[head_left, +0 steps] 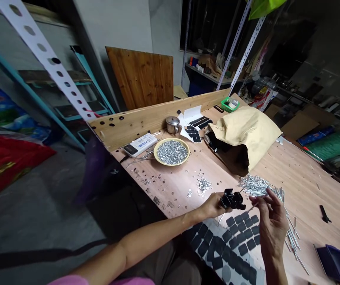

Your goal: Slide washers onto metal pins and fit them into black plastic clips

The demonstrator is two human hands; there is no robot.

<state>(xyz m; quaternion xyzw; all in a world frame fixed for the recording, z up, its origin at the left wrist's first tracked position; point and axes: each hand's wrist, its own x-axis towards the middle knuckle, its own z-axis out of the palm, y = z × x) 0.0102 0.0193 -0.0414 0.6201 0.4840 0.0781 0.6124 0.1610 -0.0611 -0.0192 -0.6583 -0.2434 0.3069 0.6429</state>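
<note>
My left hand (212, 207) is closed around a small black metal part (232, 200), held just above the wooden table's near edge. My right hand (269, 215) is beside it, fingers pinched on a thin metal pin (254, 205) whose tip points at the black part. Under both hands lies a white sheet covered with black adhesive pads (232, 245). A pile of thin metal pins (260, 187) is spread just beyond my right hand. A small heap of silver washers (203, 184) lies in front of my left hand.
A yellow dish of silver nuts (171, 152) sits farther back, with a white device (140, 144), a small metal pot (172, 124) and more pad sheets (195, 127). A tan paper bag (244, 136) lies to the right. A dark blue tray (334, 263) is at the near right.
</note>
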